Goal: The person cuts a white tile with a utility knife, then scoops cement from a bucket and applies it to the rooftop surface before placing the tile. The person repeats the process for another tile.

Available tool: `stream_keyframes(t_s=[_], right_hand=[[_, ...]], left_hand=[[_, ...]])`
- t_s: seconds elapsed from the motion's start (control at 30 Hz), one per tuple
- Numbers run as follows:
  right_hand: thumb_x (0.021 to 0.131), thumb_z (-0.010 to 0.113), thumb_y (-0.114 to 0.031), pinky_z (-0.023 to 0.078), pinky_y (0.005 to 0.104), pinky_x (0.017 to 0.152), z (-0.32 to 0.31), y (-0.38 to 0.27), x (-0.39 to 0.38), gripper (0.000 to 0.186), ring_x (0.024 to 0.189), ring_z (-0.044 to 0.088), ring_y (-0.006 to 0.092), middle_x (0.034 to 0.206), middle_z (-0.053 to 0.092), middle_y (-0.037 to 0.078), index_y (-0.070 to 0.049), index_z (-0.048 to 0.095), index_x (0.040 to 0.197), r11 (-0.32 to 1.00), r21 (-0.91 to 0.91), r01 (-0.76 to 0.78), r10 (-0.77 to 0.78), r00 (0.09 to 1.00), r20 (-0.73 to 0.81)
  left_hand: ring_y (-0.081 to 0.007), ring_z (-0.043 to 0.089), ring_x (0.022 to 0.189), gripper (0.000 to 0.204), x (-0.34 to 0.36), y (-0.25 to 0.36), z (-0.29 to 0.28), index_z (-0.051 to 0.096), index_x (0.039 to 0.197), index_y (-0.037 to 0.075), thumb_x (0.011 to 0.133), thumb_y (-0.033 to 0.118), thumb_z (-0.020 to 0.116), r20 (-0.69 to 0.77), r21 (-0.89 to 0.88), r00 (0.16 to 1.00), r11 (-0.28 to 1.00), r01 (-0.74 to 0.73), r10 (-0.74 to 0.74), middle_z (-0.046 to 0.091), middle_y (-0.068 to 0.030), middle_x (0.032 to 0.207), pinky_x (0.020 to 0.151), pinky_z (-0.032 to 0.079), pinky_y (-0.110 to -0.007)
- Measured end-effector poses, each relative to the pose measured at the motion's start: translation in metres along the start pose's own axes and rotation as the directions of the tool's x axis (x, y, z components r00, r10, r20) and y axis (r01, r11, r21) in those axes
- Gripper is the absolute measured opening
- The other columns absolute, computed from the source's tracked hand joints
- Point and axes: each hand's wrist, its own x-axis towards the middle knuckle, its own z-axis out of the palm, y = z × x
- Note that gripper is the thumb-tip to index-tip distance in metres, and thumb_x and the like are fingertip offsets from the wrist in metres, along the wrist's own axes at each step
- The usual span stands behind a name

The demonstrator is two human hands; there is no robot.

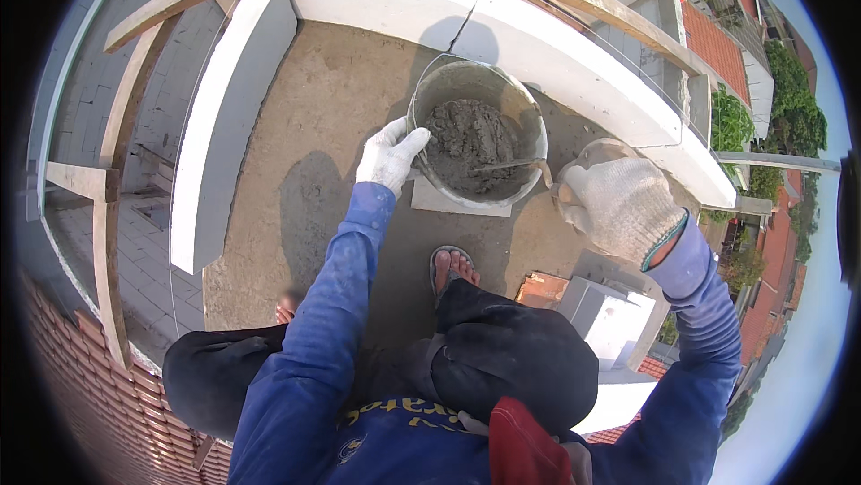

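Note:
In the head view, my left gloved hand [387, 158] grips the left rim of a bucket [534, 131] of wet grey mortar [466, 135]. The bucket stands over a pale square slab [457, 207], with its wire handle raised at the back. My right gloved hand [614, 203] is closed on the handle of a trowel [507, 165], whose metal end lies in the mortar at the bucket's right side. A pale round shape [599, 149] just behind my right hand is partly hidden and too unclear to name.
White block walls [229, 126] border the concrete floor [269, 99] at left and back, with timber rails [117, 135] and string outside them. Pale blocks [610, 324] and a wood piece [543, 288] lie at lower right. Tiled roofs [108, 386] and trees [789, 99] show beyond.

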Motion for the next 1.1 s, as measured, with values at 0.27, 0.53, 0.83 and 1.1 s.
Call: stream_keyframes(t_s=[0.27,0.53,0.83,1.1], right_hand=[[0.097,0.075,-0.036,0.062,0.0556,0.086,-0.029,0.022,0.114,0.034,0.094,0.079,0.0412,0.097,0.080,0.020,-0.010,0.079,0.118,0.950,-0.312,0.003,-0.047,0.990,-0.133],[0.101,0.065,-0.014,0.064,0.0502,0.072,0.109,-0.032,0.121,0.013,0.084,0.081,0.0387,0.084,0.078,0.019,-0.004,0.071,0.106,0.981,-0.190,-0.039,0.013,0.991,-0.133],[0.101,0.070,-0.023,0.061,0.0514,0.067,0.061,-0.030,0.029,0.018,0.077,0.078,0.0378,0.082,0.073,0.020,-0.008,0.069,0.111,0.983,-0.114,-0.146,0.109,0.953,-0.283],[0.106,0.069,-0.038,0.061,0.0556,0.079,0.104,0.008,0.031,0.036,0.089,0.078,0.0449,0.084,0.077,0.024,-0.002,0.069,0.109,0.945,0.105,-0.310,0.307,0.951,0.044]], left_hand=[[-0.0120,0.072,0.105,0.048,-0.006,-0.001,-0.008,0.072,0.148,0.001,0.103,0.014,0.080,-0.009,-0.198,1.000,0.980,0.027,-0.029,0.080,-0.0055,0.124,0.098,0.059,-0.031],[-0.0176,0.071,0.122,0.056,0.008,-0.020,-0.011,0.069,0.151,0.000,0.100,0.020,0.082,0.003,-0.195,0.997,0.978,-0.079,0.082,0.078,-0.0104,0.136,0.112,0.054,-0.035],[-0.0215,0.064,0.138,0.071,0.050,0.020,-0.005,0.061,0.157,-0.003,0.107,0.047,0.072,0.031,0.213,0.999,0.977,-0.024,0.018,0.072,-0.0144,0.149,0.121,0.048,-0.036],[-0.0242,0.054,0.153,0.054,-0.007,-0.005,0.049,0.061,0.159,0.002,0.111,0.024,0.070,0.052,0.213,0.931,0.907,-0.363,0.360,0.064,-0.0135,0.161,0.127,0.041,-0.037]])
